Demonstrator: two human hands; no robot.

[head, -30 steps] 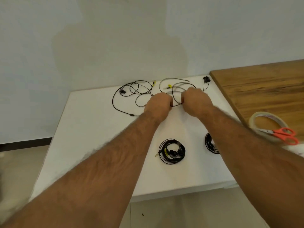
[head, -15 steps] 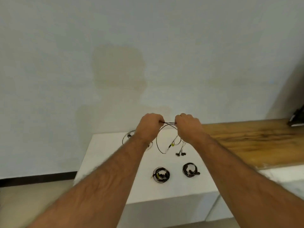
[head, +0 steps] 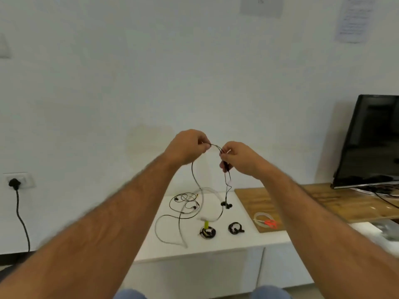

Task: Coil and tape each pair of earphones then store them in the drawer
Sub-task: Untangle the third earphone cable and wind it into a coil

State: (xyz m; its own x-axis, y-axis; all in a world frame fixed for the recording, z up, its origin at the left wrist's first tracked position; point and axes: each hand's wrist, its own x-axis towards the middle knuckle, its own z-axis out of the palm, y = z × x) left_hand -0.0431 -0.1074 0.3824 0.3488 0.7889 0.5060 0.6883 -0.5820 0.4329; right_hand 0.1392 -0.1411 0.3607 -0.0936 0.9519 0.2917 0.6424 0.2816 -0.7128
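Left hand (head: 187, 146) and right hand (head: 238, 157) are both raised in front of the wall, fingers pinched shut on one black earphone cable (head: 214, 146). A short arc of it spans the gap between the hands. From the left hand the cable drops in a long loop (head: 195, 178) toward the white cabinet top (head: 248, 238); from the right hand a second strand hangs down, ending in the two black earbuds (head: 226, 205), which dangle just above or at the surface, can't tell which. A yellow plug (head: 206, 224) hangs low near the front coil.

On the cabinet top behind the hanging cable lies another loose earphone set (head: 184, 201), uncoiled, spread in tangled loops. Closer to the front edge sit two coiled earphone bundles, one (head: 207, 232) on the left and one (head: 235, 228) on the right, apart from each other.

To the right is a wooden board (head: 319, 203), level with the cabinet top. A clear tape roll (head: 260, 217) sits near its front left corner, with orange-handled scissors (head: 269, 223) lying across it. Farther right, a black monitor (head: 371, 139) stands tilted on the board. Left on the wall, a black plug (head: 14, 182) sits in a socket, cord hanging down. Papers on the wall up top are blurred.
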